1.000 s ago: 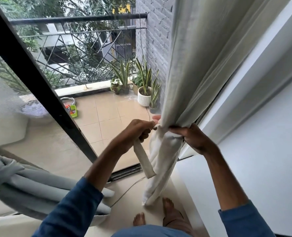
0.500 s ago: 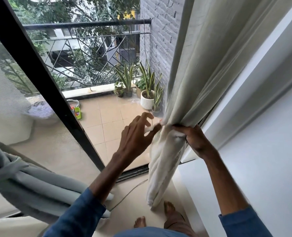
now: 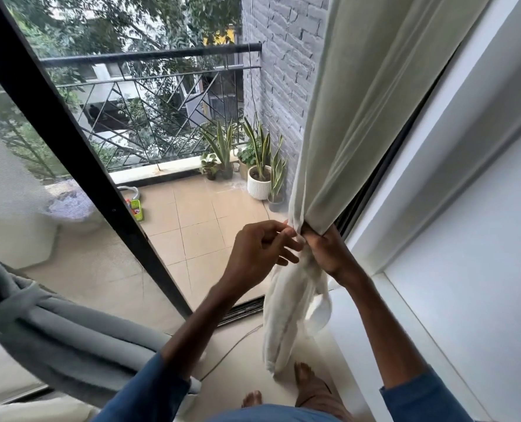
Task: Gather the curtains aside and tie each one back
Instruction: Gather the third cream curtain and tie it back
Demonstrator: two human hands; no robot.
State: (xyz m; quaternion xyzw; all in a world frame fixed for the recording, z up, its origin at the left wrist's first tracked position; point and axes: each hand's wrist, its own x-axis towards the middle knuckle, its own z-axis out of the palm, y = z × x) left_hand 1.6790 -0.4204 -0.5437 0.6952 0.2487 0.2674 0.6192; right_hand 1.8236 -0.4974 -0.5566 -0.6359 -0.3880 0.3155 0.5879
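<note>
The cream curtain [image 3: 353,117] is hanging down the right side of the glass door, beside the white wall [image 3: 481,284], and it is being squeezed into a narrow neck about halfway down. The right hand [image 3: 329,254] is gripping that neck, fingers wrapped round the bunched cloth. The left hand [image 3: 262,251] is reaching in from the left with its fingers curled, thumb and forefinger pinching a small fold of the cream curtain right against the right hand. Below the hands the loose lower part is drooping toward the floor, its end hanging just beside a bare foot [image 3: 311,388]. Whether a separate tie strip is lying among those folds cannot be told. At the left edge of the view the grey curtain [image 3: 70,339] is sitting bundled, with a grey band [image 3: 15,300] wrapping round it. Potted plants [image 3: 260,178] are standing on the balcony outside.
</note>
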